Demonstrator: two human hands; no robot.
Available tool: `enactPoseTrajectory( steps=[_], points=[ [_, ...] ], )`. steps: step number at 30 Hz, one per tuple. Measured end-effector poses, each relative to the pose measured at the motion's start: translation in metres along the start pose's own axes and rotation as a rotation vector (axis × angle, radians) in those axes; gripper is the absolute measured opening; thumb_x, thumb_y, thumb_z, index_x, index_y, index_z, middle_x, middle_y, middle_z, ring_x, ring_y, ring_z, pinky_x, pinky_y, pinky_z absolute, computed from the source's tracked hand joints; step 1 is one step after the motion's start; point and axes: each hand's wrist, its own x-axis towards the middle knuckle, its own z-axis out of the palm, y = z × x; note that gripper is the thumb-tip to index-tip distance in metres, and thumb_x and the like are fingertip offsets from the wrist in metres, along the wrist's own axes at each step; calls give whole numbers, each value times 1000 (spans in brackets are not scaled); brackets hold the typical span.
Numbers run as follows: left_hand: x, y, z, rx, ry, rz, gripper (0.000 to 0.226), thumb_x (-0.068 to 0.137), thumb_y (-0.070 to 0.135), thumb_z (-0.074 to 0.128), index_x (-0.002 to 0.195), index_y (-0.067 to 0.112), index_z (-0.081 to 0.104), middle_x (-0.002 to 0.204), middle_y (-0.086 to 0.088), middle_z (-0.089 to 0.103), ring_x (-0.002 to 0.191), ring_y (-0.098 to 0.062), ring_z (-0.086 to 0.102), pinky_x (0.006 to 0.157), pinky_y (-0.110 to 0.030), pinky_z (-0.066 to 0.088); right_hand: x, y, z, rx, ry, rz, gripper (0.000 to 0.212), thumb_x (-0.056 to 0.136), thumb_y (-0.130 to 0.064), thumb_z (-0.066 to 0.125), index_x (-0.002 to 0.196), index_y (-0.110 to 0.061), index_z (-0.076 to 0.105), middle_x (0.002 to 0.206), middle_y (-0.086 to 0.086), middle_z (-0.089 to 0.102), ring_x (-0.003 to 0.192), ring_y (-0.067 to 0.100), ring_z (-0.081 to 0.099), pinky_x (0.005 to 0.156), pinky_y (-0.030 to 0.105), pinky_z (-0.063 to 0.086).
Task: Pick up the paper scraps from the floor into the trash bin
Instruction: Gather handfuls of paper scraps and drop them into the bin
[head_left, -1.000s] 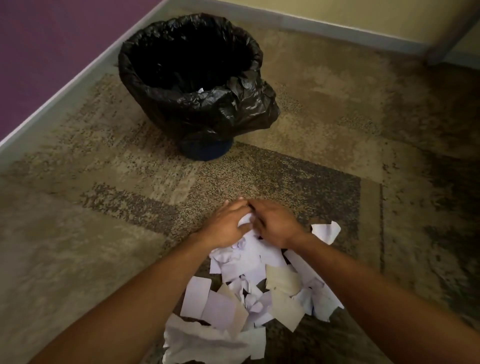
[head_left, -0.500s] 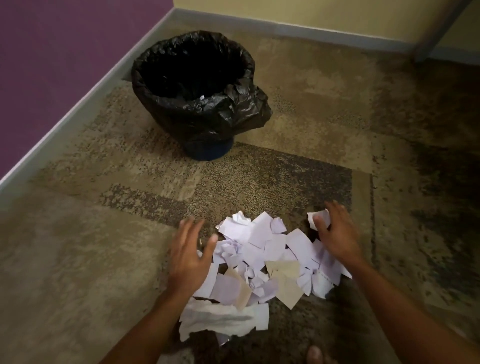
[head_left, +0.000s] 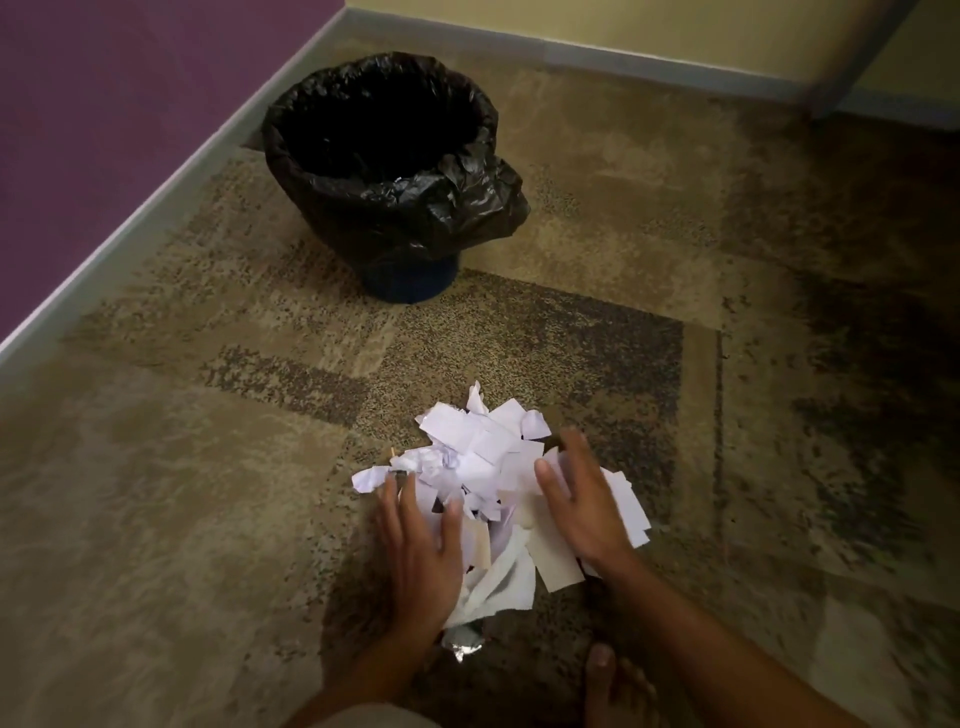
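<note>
A heap of white and cream paper scraps (head_left: 483, 457) lies on the carpet in the lower middle of the view. My left hand (head_left: 423, 551) presses flat against the heap's left side, fingers spread. My right hand (head_left: 584, 509) presses against its right side, fingers apart, with scraps under the palm. Both hands squeeze the pile between them; neither has lifted anything. The trash bin (head_left: 384, 171), lined with a black plastic bag, stands open farther back and slightly left, its inside dark.
A purple wall with a grey baseboard (head_left: 156, 187) runs along the left, a yellow wall along the back. My bare foot (head_left: 610, 680) rests on the carpet just below the pile. A small silvery scrap (head_left: 462, 647) lies at the heap's near edge.
My hands spread apart from the far edge of the pile to its two sides, then pushed inward. The scraps are bunched into a tighter, taller heap.
</note>
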Motion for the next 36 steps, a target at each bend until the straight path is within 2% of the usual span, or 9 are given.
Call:
enactPoseTrajectory(
  steps=[3,5,8,10,14,20,26,31,36],
  points=[
    [9,-1,-20,-28,91,111,79,89,71,30,139,11,44,157,-13,28,146,-28,25,115,-52,26,2,4,-31,-40,176,-37,75,89,-71,39,151,-32,28,163,-6,22,150,14,18,120,50,23],
    [-3,-16,-33,123,48,374,75,88,67,38,140,13,43,155,-16,32,147,-29,23,118,-53,18,-9,19,-49,-114,196,-82,84,82,-78,40,152,-32,28,163,-9,20,150,12,17,120,51,22],
    [-35,-50,-39,413,-193,876,84,77,77,46,144,26,40,155,-14,33,147,-36,22,108,-73,19,-36,51,-54,-288,0,-137,103,71,-86,46,154,-35,15,164,-12,1,151,9,1,123,45,8],
    [-46,-67,-36,559,-344,1015,88,70,85,46,144,37,40,156,-8,32,147,-35,21,100,-77,25,-47,75,-43,-481,-125,-234,111,67,-90,49,155,-39,3,165,-8,-8,152,13,-7,122,50,-2],
    [-26,-62,-23,688,-413,901,77,79,80,42,146,43,33,157,-7,31,148,-34,17,101,-77,23,-33,87,-21,-666,-143,-316,114,67,-92,45,155,-27,10,165,4,-4,151,14,-12,118,57,-9],
    [30,-29,-17,701,-356,737,60,95,58,20,151,36,25,161,-11,22,149,-36,14,108,-73,17,8,44,3,-572,-113,-295,98,84,-76,40,155,-25,-3,162,1,-17,149,14,-13,121,54,-5],
    [71,-11,-18,614,-259,595,77,86,70,45,150,44,12,163,-4,11,151,-25,6,114,-63,19,36,7,11,-281,-92,-305,107,78,-65,63,156,-22,4,164,-1,-12,152,16,-7,120,40,10],
    [73,-8,-36,369,-72,264,95,70,88,34,150,45,4,164,-3,5,151,-28,3,116,-59,9,38,-12,0,-50,293,88,92,81,-62,62,153,-22,22,162,7,21,148,26,20,117,45,25],
    [91,16,-38,131,-9,-151,97,64,91,35,147,46,13,162,-2,11,146,-33,21,113,-59,24,49,-29,5,-150,137,371,78,88,-64,48,148,-16,32,155,17,29,141,40,24,112,47,28]
  ],
)
